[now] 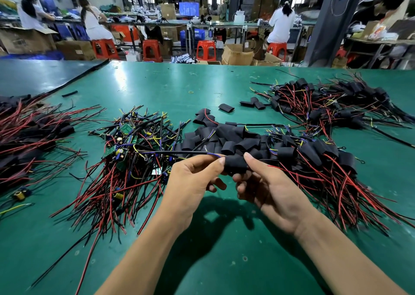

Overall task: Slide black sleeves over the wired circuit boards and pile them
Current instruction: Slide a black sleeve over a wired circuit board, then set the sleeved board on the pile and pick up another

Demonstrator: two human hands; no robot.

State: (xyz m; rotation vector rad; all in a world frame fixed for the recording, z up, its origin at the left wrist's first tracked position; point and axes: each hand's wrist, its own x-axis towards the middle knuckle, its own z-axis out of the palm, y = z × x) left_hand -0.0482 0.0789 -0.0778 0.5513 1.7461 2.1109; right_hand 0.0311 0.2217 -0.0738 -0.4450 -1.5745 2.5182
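As thumbs press down — left hand, right hand, both grips pinching one black sleeve.

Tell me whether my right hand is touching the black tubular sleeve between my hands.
Touching. Head view: the right hand pinches the black tubular sleeve, thumb on top, fingers beneath.

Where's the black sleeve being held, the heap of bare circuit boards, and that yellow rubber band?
black sleeve (pixel 235 165): head view, middle of the tube.
heap of bare circuit boards (pixel 125 129): head view, a green board.
yellow rubber band (pixel 189 91): head view, ring's left edge.
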